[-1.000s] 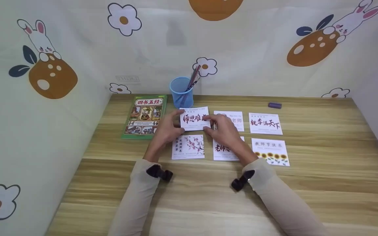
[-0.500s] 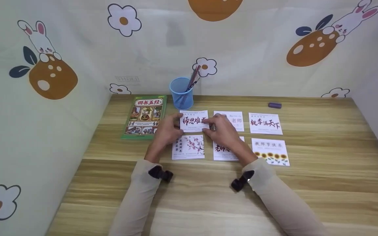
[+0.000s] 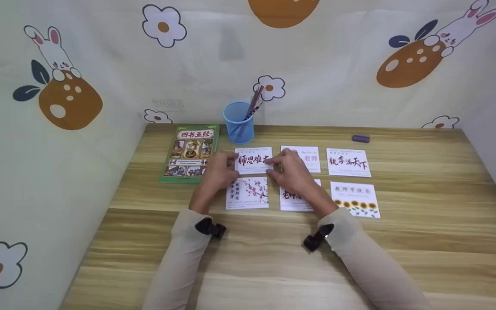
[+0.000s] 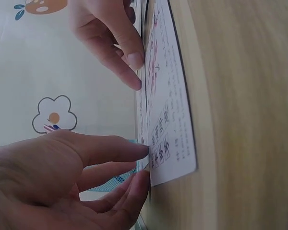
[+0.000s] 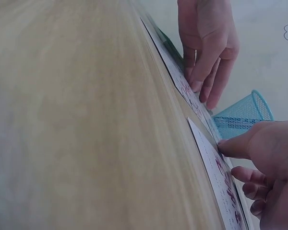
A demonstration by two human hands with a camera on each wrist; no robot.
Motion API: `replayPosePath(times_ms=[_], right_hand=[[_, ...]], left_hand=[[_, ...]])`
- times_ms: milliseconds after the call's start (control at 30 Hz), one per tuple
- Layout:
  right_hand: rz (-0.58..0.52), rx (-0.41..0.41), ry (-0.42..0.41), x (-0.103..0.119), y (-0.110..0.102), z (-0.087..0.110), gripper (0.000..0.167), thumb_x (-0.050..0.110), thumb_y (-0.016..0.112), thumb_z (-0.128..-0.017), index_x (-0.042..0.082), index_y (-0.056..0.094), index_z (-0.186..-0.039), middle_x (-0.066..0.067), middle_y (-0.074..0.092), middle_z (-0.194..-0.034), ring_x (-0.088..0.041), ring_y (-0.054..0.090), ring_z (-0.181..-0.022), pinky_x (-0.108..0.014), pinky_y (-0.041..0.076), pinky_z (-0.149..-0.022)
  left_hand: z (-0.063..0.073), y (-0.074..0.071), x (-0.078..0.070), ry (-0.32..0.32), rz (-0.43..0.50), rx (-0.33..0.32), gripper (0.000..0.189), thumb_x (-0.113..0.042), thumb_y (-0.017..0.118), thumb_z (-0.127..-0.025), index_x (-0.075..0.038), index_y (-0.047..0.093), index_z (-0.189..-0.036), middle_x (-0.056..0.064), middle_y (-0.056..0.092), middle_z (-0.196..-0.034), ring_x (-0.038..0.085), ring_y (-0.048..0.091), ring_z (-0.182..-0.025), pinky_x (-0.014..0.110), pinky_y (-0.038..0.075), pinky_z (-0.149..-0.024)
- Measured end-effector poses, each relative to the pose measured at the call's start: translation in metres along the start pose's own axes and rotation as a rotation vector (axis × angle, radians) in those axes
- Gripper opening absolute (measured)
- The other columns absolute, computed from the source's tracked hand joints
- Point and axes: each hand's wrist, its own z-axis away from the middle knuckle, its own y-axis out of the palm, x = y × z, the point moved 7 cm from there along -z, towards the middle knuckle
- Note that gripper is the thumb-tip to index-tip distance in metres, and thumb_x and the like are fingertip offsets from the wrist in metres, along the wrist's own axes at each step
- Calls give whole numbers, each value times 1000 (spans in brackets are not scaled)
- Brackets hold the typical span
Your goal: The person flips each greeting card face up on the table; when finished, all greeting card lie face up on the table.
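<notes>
A square white card with dark red Chinese lettering (image 3: 254,160) lies in the back row of cards. My left hand (image 3: 220,170) holds it by its left edge, thumb and fingertips set apart along that side. At the opposite edge my right hand (image 3: 293,170) holds it with thumb and index finger. Just in front is a plum-blossom card (image 3: 248,193), seen edge-on in the left wrist view. My right hand and wrist partly cover two cards, a pale-printed card (image 3: 311,160) behind and a red-lettered card (image 3: 293,202) in front.
Behind the held card stands a blue mesh pen cup (image 3: 233,118) with several pencils. A green picture book (image 3: 190,153) lies left. To the right are a red-lettered card (image 3: 348,162), a sunflower card (image 3: 354,199) and a small purple block (image 3: 361,138). Patterned sheeting borders the wooden table (image 3: 248,258).
The held card has moved slightly toward me and lined up flat with the back row. Both hands stay at its sides; the left has shifted a little with it.
</notes>
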Motion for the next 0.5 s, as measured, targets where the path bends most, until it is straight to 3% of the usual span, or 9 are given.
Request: replayPosePath(times_ms=[267, 500], right_hand=[[6, -3, 7, 0, 0, 1, 31, 20, 80, -98, 16, 80, -129, -9, 71, -114, -27, 57, -107, -43, 49, -93], [-45, -22, -18, 0, -1, 1, 36, 23, 79, -99, 14, 77, -134, -10, 68, -109, -26, 57, -103, -40, 49, -89]], left_hand=[[0, 0, 3, -28, -21, 24, 57, 4, 77, -85, 0, 68, -142, 20, 73, -132, 34, 67, -124, 46, 56, -108], [3, 0, 2, -8, -17, 3, 52, 2, 76, -88, 0, 69, -140, 20, 73, -127, 31, 67, -115, 45, 58, -103]])
